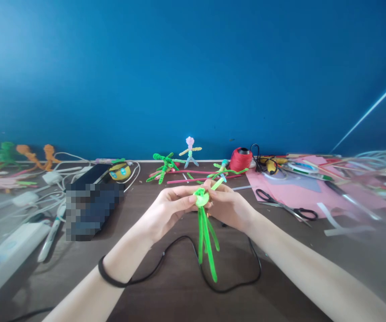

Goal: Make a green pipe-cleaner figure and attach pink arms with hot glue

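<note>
Between my two hands, above the table's middle, is a bright green pipe-cleaner piece point(208, 243). Its upper end is a pale green round part, and several fuzzy stems hang down from it. My left hand point(176, 205) pinches the round part from the left, thumb in front. On the other side, my right hand point(228, 203) is closed on it, with a short light green strip sticking up past the fingers. The right fingertips are partly hidden behind the piece. Behind my hands lie pink pipe cleaners point(196, 171) and a small pipe-cleaner figure point(223, 166).
Black-handled scissors point(287, 206) lie on pink paper point(267, 185) at right. A red thread spool point(241, 159) and several pipe-cleaner figures point(164, 167) stand by the blue wall. At left are a dark box point(92, 201), a marker point(50, 237) and white cables. A black cord point(226, 290) crosses below.
</note>
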A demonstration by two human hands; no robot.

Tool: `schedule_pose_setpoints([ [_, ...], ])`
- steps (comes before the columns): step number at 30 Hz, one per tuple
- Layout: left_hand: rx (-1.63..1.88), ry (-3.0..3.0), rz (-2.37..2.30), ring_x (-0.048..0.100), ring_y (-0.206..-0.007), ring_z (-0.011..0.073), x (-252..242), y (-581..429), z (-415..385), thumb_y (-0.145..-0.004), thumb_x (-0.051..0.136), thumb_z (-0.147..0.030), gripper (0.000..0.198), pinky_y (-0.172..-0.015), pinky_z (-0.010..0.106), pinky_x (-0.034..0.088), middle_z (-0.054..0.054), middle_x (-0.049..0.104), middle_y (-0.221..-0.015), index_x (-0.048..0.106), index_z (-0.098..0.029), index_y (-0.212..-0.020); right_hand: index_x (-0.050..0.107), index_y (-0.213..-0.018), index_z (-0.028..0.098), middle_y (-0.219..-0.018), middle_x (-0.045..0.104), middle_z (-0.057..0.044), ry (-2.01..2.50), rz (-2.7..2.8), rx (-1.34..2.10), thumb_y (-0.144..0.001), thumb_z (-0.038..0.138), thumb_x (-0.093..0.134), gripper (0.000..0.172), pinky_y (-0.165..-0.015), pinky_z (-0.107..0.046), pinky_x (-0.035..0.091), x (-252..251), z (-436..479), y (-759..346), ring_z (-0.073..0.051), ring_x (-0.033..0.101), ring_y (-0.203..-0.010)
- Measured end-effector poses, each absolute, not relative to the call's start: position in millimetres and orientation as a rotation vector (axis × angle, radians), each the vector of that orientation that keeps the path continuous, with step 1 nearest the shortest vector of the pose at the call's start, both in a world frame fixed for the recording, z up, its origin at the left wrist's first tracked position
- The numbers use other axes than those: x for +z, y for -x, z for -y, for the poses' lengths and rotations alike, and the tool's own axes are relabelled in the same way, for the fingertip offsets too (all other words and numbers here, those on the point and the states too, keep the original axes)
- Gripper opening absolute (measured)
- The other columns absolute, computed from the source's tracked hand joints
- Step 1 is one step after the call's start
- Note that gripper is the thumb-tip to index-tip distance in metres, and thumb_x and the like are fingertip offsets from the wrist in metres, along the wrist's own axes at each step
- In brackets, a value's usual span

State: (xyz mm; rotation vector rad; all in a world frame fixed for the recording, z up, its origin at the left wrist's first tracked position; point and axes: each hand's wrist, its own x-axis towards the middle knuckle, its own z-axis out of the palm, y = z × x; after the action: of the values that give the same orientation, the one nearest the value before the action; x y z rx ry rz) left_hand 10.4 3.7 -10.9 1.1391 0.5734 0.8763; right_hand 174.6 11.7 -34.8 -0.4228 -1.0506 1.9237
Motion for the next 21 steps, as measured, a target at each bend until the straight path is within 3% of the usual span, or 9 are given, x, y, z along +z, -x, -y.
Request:
schedule_pose_setpoints([
  [7, 0.902, -1.168, -0.640, 0.064, -0.081, 0.0186, -13, -9, -7, -0.072, 0.062, -0.019, 0.022, -0.082, 0.031, 0.044, 0.007, 0.071, -0.087, 0.069, -0.017, -0.093, 0.045, -0.066, 0.019, -0.060, 0.048, 0.004, 0.467, 1.033, 1.896, -0.069, 0.028, 0.065, 0.022, -0.050, -0.021, 0.034, -38, -15, -173, -0.008, 0.044, -0.053],
  [13, 1.003, -1.052, -0.720, 0.062, -0.077, 0.0162, -21, -7, -15, -0.065, 0.068, -0.018, 0.020, -0.078, 0.029, 0.044, 0.005, 0.070, -0.081, 0.068, -0.016, -0.085, 0.045, -0.066, 0.020, -0.060, 0.045, 0.005, 0.441, 1.174, 1.616, -0.068, 0.024, 0.067, 0.022, -0.051, -0.023, 0.035, -41, -16, -176, -0.008, 0.043, -0.052],
  [21, 1.067, -1.086, -0.754, 0.059, -0.073, 0.0109, -23, -8, -15, -0.069, 0.066, -0.019, 0.020, -0.071, 0.022, 0.042, 0.002, 0.068, -0.077, 0.065, -0.016, -0.088, 0.047, -0.065, 0.018, -0.074, 0.052, 0.002, 0.543, 1.391, 1.208, -0.068, 0.018, 0.068, 0.021, -0.051, -0.023, 0.041, -34, -4, -174, -0.008, 0.051, -0.057],
])
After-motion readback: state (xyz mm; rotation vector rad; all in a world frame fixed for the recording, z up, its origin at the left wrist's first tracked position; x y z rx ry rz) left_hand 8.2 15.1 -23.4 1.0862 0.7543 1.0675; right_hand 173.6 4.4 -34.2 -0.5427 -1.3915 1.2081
